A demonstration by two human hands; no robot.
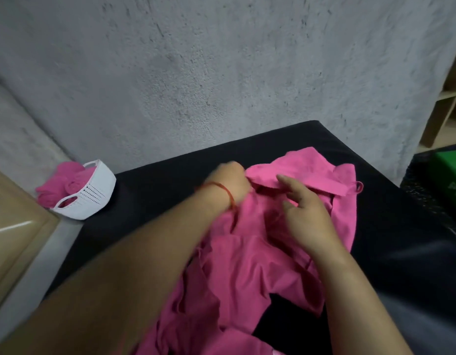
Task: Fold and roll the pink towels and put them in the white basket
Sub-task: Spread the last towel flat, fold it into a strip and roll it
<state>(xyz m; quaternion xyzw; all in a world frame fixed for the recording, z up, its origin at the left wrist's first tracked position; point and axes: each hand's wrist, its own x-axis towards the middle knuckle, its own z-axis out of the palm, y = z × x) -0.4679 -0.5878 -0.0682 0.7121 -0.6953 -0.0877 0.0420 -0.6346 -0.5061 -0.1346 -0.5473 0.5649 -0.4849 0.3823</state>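
Crumpled pink towel (247, 265) under both hands on the black surface (157, 180), not yet flat.
Blurred left hand (229, 185) apparently clenched on the far-left edge; right hand (306, 216) just right of that grip, fingers loose and spread, on the cloth. Trailing from the grip back toward the body, long axis near-to-far, far end fanning right of the grip to a hanging loop (359, 187). Well left of the grip, white basket (98, 190) already holding rolled towels (70, 185); closer to the left hand, so judged that side's reach.
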